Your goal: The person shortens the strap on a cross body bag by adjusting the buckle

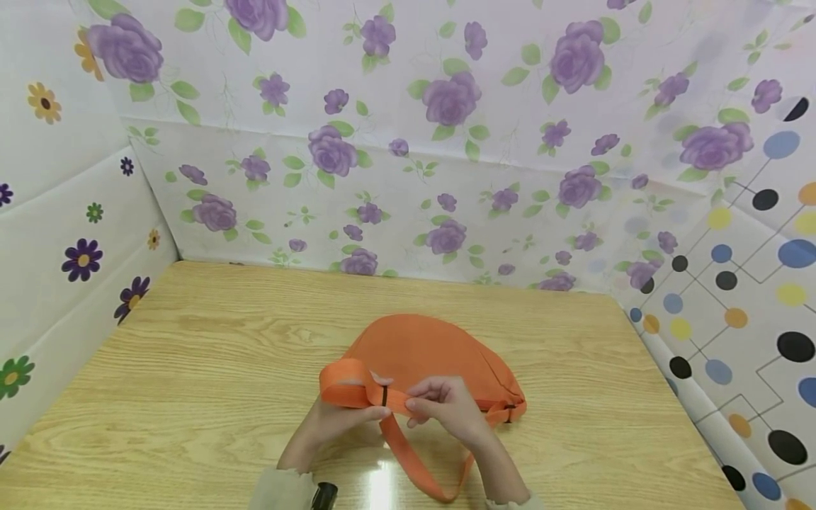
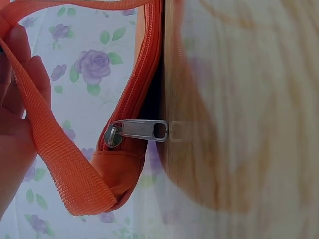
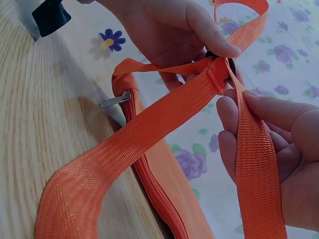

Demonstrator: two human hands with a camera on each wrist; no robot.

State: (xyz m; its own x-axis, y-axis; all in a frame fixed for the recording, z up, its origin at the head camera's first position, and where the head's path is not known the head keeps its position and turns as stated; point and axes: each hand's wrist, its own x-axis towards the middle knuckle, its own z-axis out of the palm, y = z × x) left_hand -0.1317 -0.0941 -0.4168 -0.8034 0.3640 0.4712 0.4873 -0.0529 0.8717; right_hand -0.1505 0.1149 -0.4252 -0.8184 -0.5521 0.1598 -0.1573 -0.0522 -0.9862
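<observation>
An orange fabric bag [image 1: 421,347] lies on the table, its rounded side facing away from me. My left hand [image 1: 338,423] pinches the orange strap [image 1: 411,453] at a black slider buckle [image 1: 384,396], thumb on the near side. A loop of strap stands up above that hand. Just to the right, my right hand [image 1: 454,409] pinches the webbing between thumb and fingers; in the right wrist view a length of strap crosses its palm [image 3: 304,164]. The bag's zipper with a metal pull [image 2: 142,129] shows in the left wrist view, near the strap's end.
The wood-grain table [image 1: 223,340] reaches back to a flowered sheet [image 1: 395,184]. Patterned sheets also stand at left and right. A second black buckle [image 1: 509,413] sits at the bag's right corner. Something black [image 1: 324,495] is at the left wrist.
</observation>
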